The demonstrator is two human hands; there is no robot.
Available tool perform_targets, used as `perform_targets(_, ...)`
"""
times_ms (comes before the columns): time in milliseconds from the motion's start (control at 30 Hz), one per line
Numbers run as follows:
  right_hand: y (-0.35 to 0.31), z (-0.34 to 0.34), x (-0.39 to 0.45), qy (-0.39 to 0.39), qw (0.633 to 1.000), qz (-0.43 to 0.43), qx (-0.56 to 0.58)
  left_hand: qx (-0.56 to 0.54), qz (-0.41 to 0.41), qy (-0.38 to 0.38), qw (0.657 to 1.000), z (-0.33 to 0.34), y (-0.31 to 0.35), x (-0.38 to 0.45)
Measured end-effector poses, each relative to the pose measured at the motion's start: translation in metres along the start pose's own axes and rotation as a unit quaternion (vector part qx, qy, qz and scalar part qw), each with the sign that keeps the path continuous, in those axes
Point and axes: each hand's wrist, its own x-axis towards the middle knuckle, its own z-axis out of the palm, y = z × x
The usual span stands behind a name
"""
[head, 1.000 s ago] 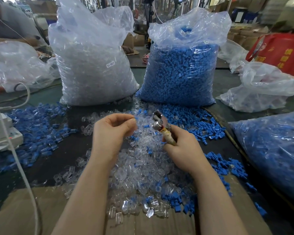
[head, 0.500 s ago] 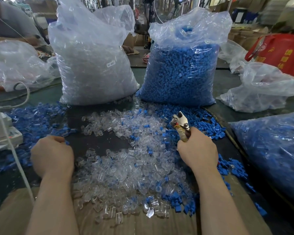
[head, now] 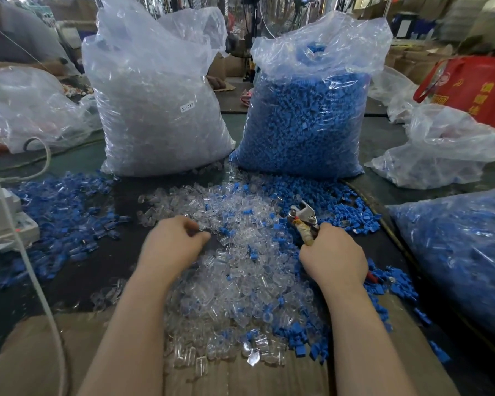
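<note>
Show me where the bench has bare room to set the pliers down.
Dark tabletop is bare between the left heap of blue and clear plastic caps and the central pile of clear plastic caps. The brown cardboard sheet is bare outside the left forearm. Crowded around the right hand gripping the metal pliers.

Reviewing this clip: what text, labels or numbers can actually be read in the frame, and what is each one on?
"SJ-017": on a white sticker on the tall bag of clear parts.
Yellow Chinese characters on the red bag at the far right: too blurred and cut off by the frame edge to read.
Nothing else legible.
</note>
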Motion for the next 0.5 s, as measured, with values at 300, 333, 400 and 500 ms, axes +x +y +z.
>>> perform_targets(300,-0.001,-0.001,0.000,0.006,1.000,0.013,0.007,0.005,0.058,-0.068,0.996,0.015,0.016,-0.003)
perform_targets(333,-0.002,-0.001,0.000,0.014,1.000,0.017,0.006,-0.005,0.050,-0.058,0.997,0.015,0.017,-0.004)
perform_targets(400,-0.001,-0.001,0.000,0.040,0.999,0.028,0.004,0.046,0.029,-0.015,0.998,0.014,0.018,-0.005)
perform_targets(500,0.002,0.000,0.002,0.070,0.996,0.050,-0.008,0.142,-0.021,0.046,0.989,0.015,0.015,-0.004)
